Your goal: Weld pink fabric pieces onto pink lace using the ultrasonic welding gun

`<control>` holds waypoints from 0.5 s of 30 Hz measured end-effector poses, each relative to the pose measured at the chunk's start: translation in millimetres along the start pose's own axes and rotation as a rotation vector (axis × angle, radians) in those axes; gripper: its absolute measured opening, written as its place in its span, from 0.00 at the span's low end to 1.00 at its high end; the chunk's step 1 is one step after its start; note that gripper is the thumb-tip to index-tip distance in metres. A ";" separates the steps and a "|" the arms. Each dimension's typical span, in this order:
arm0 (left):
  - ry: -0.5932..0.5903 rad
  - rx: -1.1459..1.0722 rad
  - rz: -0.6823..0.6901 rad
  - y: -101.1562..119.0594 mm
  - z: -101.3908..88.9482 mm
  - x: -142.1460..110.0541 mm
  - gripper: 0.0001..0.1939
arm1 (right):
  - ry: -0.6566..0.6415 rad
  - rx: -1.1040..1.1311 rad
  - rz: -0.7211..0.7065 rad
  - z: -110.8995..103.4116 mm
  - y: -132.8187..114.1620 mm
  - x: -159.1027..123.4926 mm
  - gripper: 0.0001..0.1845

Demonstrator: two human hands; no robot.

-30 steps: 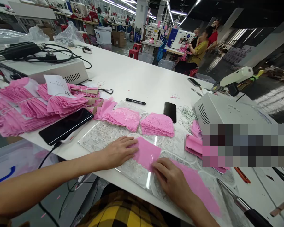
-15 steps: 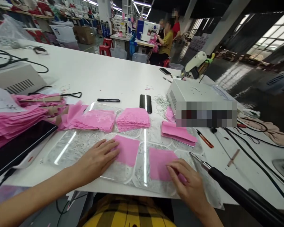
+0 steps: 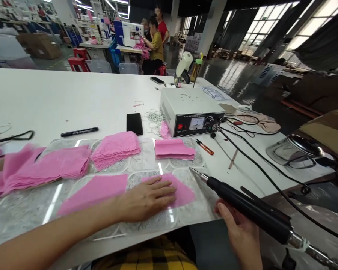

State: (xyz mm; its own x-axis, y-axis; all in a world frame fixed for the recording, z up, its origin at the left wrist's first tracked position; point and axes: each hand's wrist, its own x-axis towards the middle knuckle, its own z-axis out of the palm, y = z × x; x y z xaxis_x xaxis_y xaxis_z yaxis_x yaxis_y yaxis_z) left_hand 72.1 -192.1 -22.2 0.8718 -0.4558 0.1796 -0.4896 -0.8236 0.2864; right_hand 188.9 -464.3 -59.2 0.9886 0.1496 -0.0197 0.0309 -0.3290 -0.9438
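My left hand [image 3: 150, 198] lies flat with fingers spread on a pink fabric piece [image 3: 183, 190], pressing it to a clear plastic template [image 3: 190, 213]. Another pink piece [image 3: 101, 191] lies to the left, partly under my forearm. A black handheld cutter [image 3: 248, 206] with a pointed metal tip reaches in from the lower right. Below its handle, by the table edge, is my right hand [image 3: 240, 228]. Its thumb stands apart and its other fingers are partly hidden behind the handle; no firm grip shows.
Pink fabric stacks [image 3: 115, 150] and a folded pink piece [image 3: 174, 149] lie behind. Beyond are a phone [image 3: 134, 123], a marker [image 3: 79, 132] and a control box [image 3: 193, 112] with cables. An orange craft knife [image 3: 205, 147] and glass jar [image 3: 293, 150] are right. People work farther back.
My view has turned right. My left hand has moved from the left fabric piece to the right one. My right hand has left the fabric and come under the cutter's handle.
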 end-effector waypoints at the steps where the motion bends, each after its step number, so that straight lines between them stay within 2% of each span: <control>1: -0.020 -0.002 0.013 -2.6 0.3 5.7 0.19 | 0.036 0.059 -0.008 2.0 -1.9 0.8 0.29; 4: -0.076 0.007 0.015 -7.5 0.9 14.5 0.21 | 0.146 0.208 -0.120 11.5 -14.1 3.0 0.35; 9: -0.073 0.093 -0.032 -7.9 3.1 10.6 0.23 | 0.220 0.424 -0.269 31.9 -32.3 11.9 0.25; 12: -0.057 0.133 -0.053 -6.7 6.3 6.7 0.23 | 0.193 0.671 -0.236 40.9 -33.0 17.6 0.21; 15: -0.014 0.131 -0.100 -6.1 10.9 4.2 0.23 | 0.201 0.799 -0.167 45.8 -34.0 21.1 0.19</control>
State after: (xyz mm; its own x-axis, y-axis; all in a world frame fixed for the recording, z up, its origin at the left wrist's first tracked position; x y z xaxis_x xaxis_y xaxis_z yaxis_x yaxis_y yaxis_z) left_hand 78.9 -192.7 -33.4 0.9166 -0.3731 0.1434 -0.3947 -0.9017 0.1767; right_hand 201.9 -407.3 -42.6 0.9901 -0.0566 0.1287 0.1404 0.4533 -0.8802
